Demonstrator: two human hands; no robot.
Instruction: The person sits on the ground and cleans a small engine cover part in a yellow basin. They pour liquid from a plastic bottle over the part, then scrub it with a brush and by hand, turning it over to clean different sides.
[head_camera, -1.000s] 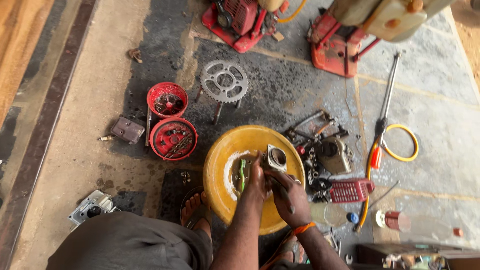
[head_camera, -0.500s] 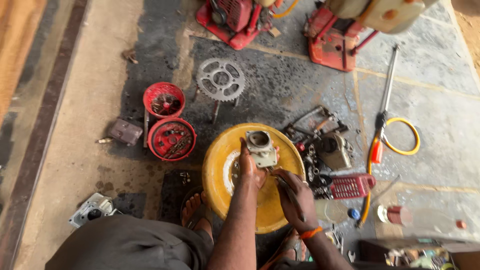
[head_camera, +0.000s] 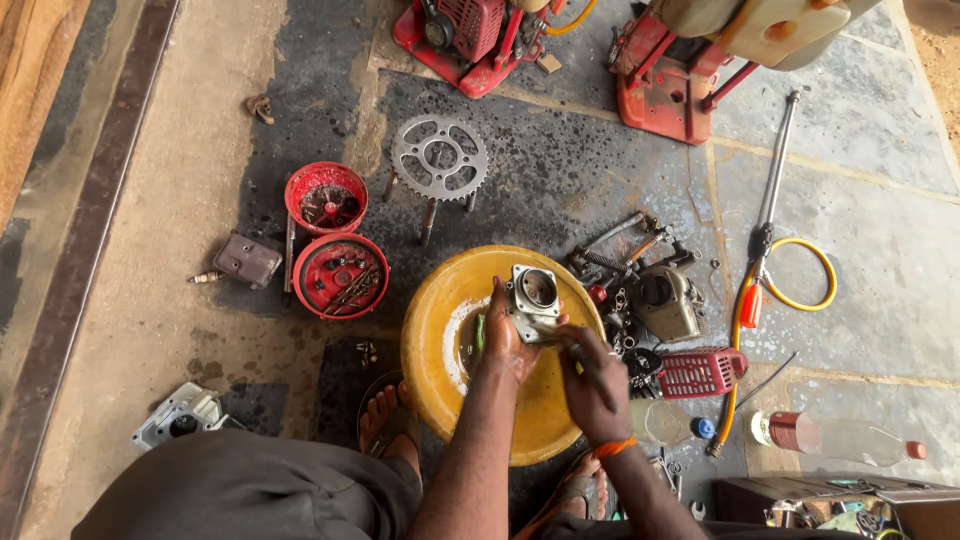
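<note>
Head view: person squats over a yellow basin (head_camera: 440, 340) at lower centre of the frame.
Left hand (head_camera: 507, 340): fingers wrapped around a grey metal engine cylinder (head_camera: 533, 298), held above the basin.
Right hand (head_camera: 592, 385): pinching a thin dark tool (head_camera: 585, 362) just beside the cylinder.
Handling: likely rigid, fairly heavy, oily; hold by its outer walls.
Containers: two red bowls (head_camera: 340, 276), left of centre, hold small parts.

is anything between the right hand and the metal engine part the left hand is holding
Nothing visible. The left hand holds the metal engine part above the yellow basin, and the right hand sits just beside it, holding a thin tool towards the part.
</note>
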